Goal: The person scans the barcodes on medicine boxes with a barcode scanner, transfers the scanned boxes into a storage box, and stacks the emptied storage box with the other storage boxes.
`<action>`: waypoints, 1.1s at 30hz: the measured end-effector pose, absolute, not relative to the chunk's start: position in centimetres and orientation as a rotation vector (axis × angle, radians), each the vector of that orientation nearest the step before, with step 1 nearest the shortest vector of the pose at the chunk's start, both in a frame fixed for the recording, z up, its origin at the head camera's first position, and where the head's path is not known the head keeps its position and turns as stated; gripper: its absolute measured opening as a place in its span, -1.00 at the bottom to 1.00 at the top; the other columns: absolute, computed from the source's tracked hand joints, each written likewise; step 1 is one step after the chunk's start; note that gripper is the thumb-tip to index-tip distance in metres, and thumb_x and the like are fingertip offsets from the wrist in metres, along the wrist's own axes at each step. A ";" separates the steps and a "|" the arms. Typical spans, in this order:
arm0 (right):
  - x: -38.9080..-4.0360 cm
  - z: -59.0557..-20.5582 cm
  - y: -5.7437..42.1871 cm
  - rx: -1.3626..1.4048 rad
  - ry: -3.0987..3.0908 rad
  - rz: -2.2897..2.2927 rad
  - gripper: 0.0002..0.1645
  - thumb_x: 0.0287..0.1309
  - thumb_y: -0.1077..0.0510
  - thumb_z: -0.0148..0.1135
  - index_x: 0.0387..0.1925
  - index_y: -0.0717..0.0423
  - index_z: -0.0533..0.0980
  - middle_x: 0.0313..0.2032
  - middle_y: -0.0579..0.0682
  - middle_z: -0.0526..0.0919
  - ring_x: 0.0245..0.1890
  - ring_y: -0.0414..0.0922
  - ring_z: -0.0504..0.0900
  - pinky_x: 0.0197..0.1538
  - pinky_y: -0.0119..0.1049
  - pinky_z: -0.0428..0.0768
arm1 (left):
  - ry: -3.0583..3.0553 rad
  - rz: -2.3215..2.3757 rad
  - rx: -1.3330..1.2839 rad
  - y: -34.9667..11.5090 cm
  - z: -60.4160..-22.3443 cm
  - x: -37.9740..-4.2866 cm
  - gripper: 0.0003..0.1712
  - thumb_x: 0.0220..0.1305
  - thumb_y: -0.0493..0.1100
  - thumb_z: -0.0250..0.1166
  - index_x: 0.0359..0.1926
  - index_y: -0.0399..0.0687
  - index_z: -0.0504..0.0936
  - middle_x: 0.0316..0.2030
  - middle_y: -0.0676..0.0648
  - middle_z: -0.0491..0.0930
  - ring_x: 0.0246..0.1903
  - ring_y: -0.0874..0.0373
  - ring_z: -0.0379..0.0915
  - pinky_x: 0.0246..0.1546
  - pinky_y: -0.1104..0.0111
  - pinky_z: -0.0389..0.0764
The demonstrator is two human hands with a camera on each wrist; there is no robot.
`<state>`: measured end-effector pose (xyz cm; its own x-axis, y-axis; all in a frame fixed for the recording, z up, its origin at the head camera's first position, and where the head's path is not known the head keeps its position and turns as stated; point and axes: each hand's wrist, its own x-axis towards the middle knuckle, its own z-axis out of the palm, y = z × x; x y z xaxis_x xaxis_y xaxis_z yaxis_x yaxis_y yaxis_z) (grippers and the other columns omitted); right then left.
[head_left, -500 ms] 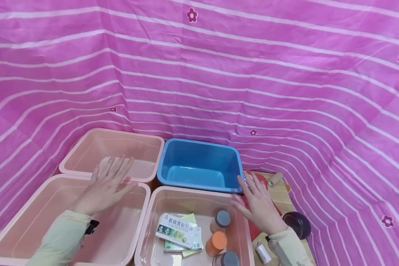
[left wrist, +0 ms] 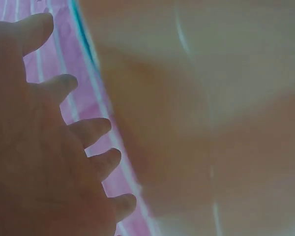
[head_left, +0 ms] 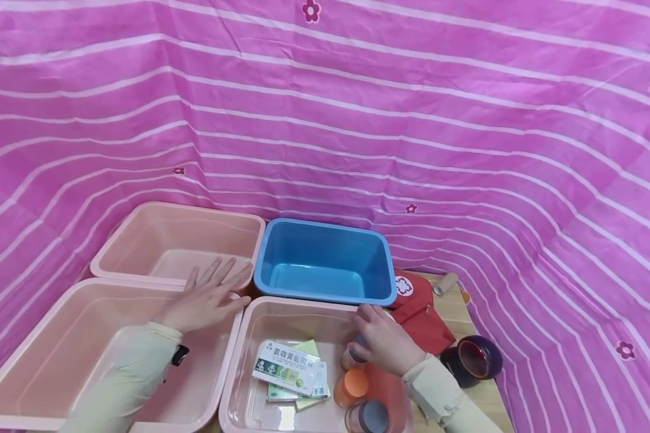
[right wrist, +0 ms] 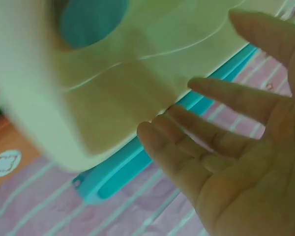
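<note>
In the head view my right hand (head_left: 387, 340) is over the right side of the near pink bin (head_left: 233, 379), its fingers bent loosely downward. A grey-lidded jar (head_left: 352, 359) stands partly hidden under it. The right wrist view shows the fingers spread and apart, with nothing between them. Nearby in that bin stand an orange-capped jar (head_left: 353, 385) and another grey-lidded jar (head_left: 372, 416). Several medicine boxes (head_left: 286, 368) lie overlapped to their left. My left hand (head_left: 203, 304), fingers spread, hovers over the left pink bin (head_left: 27, 355) near its far right corner, holding nothing.
Behind are another pink bin (head_left: 121, 240) and a blue bin (head_left: 325, 231). To the right, a red pouch (head_left: 425, 325) with a white emblem, a dark round container (head_left: 484, 358) and a tan cylinder (head_left: 446, 282) lie on the wooden table (head_left: 466, 313). Pink striped cloth (head_left: 303, 120) surrounds everything.
My right hand has moved left from the bin's right rim to over the far grey-lidded jar, its fingers more bent, uncovering the red pouch. The left hand has shifted right and slightly nearer.
</note>
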<state>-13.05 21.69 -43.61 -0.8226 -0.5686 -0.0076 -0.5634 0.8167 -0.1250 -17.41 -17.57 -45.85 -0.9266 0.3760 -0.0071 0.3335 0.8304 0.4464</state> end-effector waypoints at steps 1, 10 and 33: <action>-13.1 -43.6 21.3 -0.920 2.949 -0.167 -0.25 0.11 -0.10 0.55 0.30 0.06 0.56 0.17 0.07 0.60 0.18 0.00 0.54 0.19 0.00 0.68 | 2.913 0.682 0.573 -17.4 -46.1 -17.5 -0.12 0.43 0.34 0.13 0.63 0.23 0.10 0.63 -0.26 -0.05 0.59 -0.40 -0.30 0.43 -0.46 -0.35; -14.2 -44.0 18.6 -0.777 2.726 -0.062 -0.56 -0.03 0.04 0.61 -0.05 -0.03 0.75 -0.10 -0.03 0.77 -0.21 -0.10 0.76 -0.11 -0.20 0.77 | 2.919 0.641 0.612 -17.1 -47.0 -18.5 -0.13 0.42 0.38 0.10 0.62 0.28 0.12 0.59 -0.24 0.08 0.57 -0.42 -0.18 0.44 -0.45 -0.32; -15.6 -46.4 17.5 -0.692 2.639 0.587 -0.78 0.06 -0.07 0.48 -0.29 -0.07 0.77 -0.33 -0.11 0.79 -0.31 -0.13 0.55 -0.20 -0.29 0.63 | 2.903 0.625 0.614 -17.3 -46.8 -19.1 -0.13 0.42 0.38 0.11 0.63 0.36 0.07 0.62 -0.21 0.02 0.58 -0.39 -0.22 0.46 -0.42 -0.41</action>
